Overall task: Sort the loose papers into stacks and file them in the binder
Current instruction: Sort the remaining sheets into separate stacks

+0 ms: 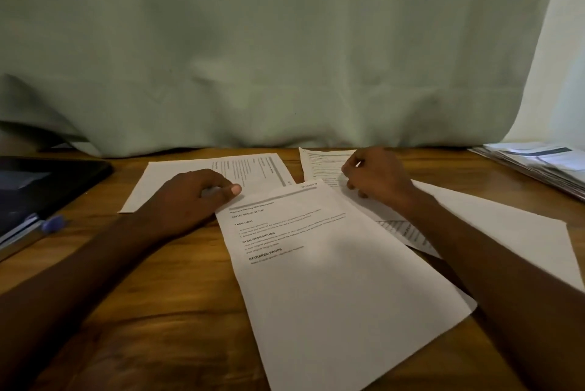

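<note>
Nearest: printed sheet (332, 267), angled on wooden desk (158, 311). Left hand (193, 197) pinches its top-left corner; right hand (376, 174), fingers curled, pinches far sheet (319, 162). Binder (41, 188) far left. Advice: lift by corners, square edges before stacking.

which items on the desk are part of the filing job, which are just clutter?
Job:
- front sheet, left hand pinches its top corner
- far left sheet
- far sheet under right hand
- right-side sheets
- dark binder

Lying about:
- blue pen
- pile of printed papers, far right; possibly job
- green curtain
</note>
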